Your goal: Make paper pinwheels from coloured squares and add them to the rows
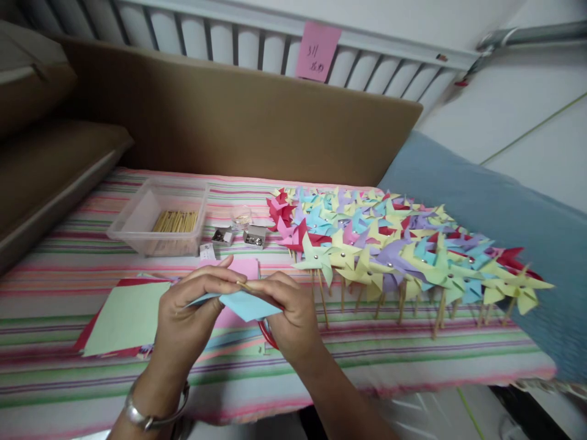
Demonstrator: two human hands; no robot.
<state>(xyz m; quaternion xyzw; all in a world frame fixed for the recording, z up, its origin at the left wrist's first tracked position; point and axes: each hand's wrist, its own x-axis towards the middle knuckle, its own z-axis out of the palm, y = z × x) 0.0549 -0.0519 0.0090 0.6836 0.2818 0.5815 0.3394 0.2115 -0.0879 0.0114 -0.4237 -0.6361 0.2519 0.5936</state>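
Observation:
My left hand (190,315) and my right hand (288,311) meet over the striped cloth, both pinching a light blue folded paper piece (247,305). A thin wooden stick tip (243,285) shows between the fingertips. A red loop, perhaps a scissors handle (265,335), peeks out under my right hand. Below the hands lie a pink paper sheet (245,269) and a stack of paper squares with a pale green one (126,318) on top. A metal bracelet (147,415) circles my left wrist.
A large pile of finished paper pinwheels (389,250) on sticks covers the right of the striped tablecloth (68,379). A clear plastic tub (158,217) holds wooden sticks. Small boxes of pins (254,236) and a little clear cup (241,215) stand beside it. A cardboard sheet (238,116) stands behind.

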